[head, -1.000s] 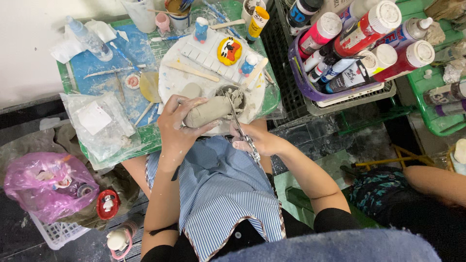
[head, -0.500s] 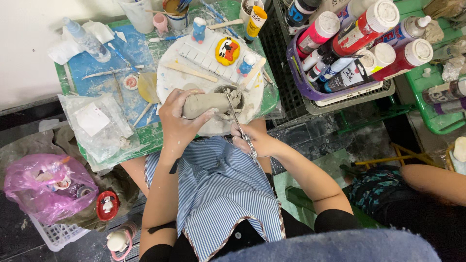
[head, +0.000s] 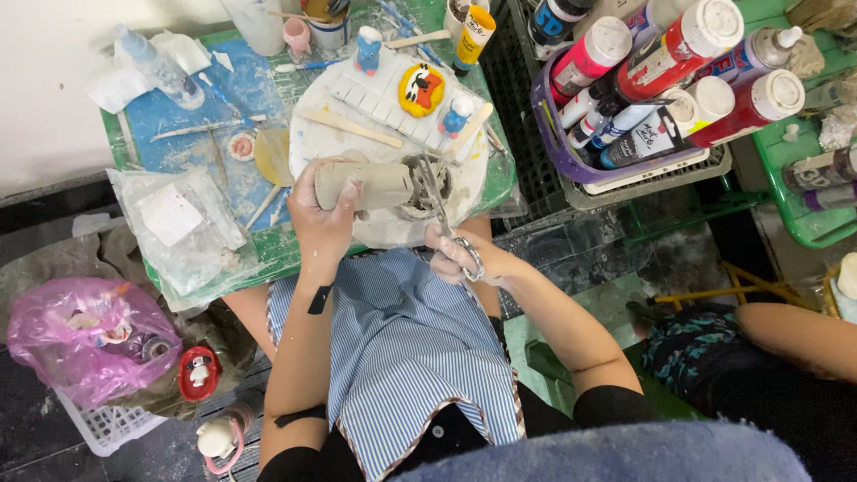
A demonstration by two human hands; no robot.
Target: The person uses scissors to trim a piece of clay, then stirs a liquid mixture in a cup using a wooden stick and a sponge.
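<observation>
My left hand [head: 323, 219] grips a grey cardboard tube [head: 366, 184] lying sideways over a round white work board [head: 393, 134]. My right hand [head: 464, 254] holds metal scissors [head: 439, 205] by the handles, and the blades reach up into the tube's frayed right end. On the board behind lie wooden sticks [head: 348, 128], a white paint palette [head: 384, 98], a yellow round figure [head: 420, 89] and two small blue figures [head: 368, 49]. I wear a blue striped apron [head: 402, 357].
A green table [head: 268, 254] carries a blue mat, a plastic bag [head: 183, 228] and a spray bottle [head: 156, 64]. A purple basket [head: 571, 161] of paint bottles stands to the right. A pink bag [head: 85, 335] sits low on the left. Another person's arm [head: 794, 335] is at right.
The tube and both hands have stayed over the board. The scissors' blades have shifted a little at the tube's end.
</observation>
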